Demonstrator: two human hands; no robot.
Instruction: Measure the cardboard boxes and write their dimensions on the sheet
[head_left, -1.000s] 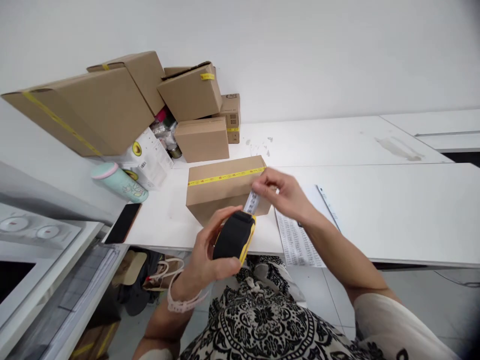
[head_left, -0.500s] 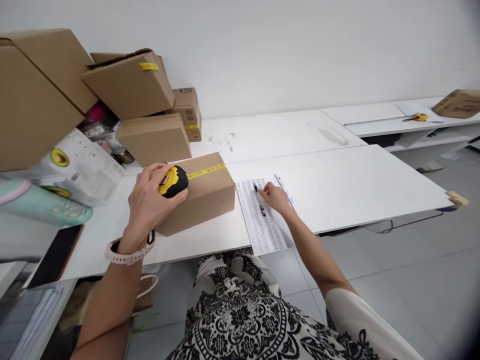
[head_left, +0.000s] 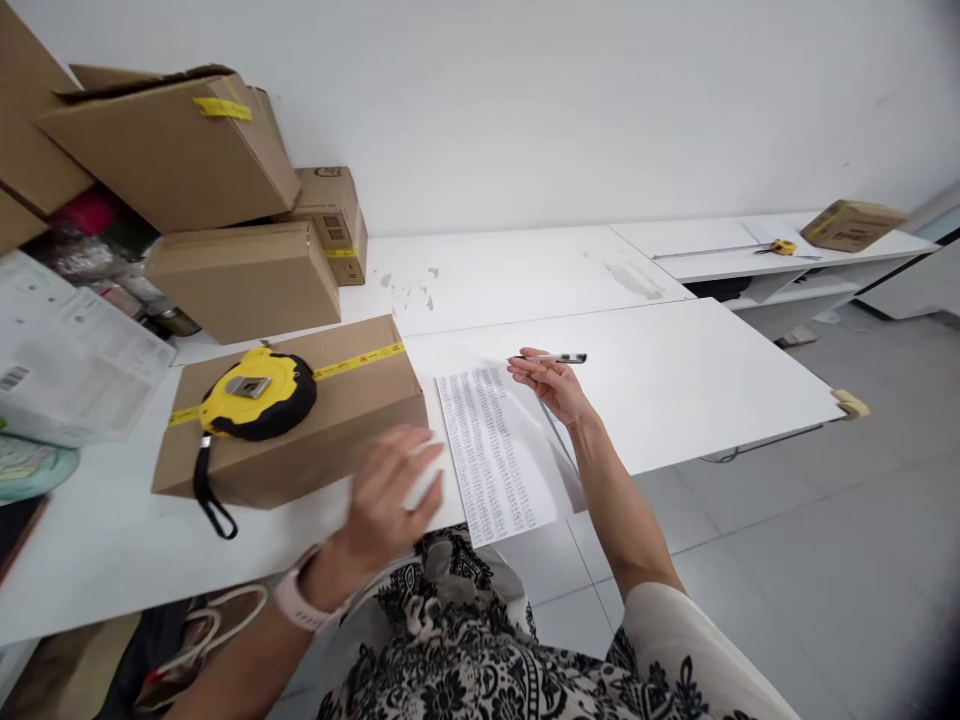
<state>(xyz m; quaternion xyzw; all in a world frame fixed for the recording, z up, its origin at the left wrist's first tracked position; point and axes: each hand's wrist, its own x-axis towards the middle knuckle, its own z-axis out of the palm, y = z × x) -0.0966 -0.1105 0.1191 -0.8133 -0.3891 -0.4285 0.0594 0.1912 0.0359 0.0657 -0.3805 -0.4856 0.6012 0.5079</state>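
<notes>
A yellow and black tape measure (head_left: 257, 393) lies on top of a cardboard box (head_left: 300, 440) sealed with yellow tape, on the white table (head_left: 675, 370). My left hand (head_left: 394, 495) is blurred just in front of the box's right end, fingers spread and holding nothing. My right hand (head_left: 551, 380) is raised palm up over the table and pinches a pen (head_left: 559, 357) between its fingertips. A printed sheet of small numbers (head_left: 491, 450) lies between my hands and hangs over the table's front edge.
Several cardboard boxes (head_left: 240, 280) are piled at the back left against the wall, with a white packet (head_left: 67, 360) beside them. On a far table at the right sit another box (head_left: 851, 222) and a second tape measure (head_left: 784, 246). Grey tiled floor lies to the right.
My left hand set the tape measure on the box and moved off to the right. My right hand picked the pen up from the sheet. The camera swung right.
</notes>
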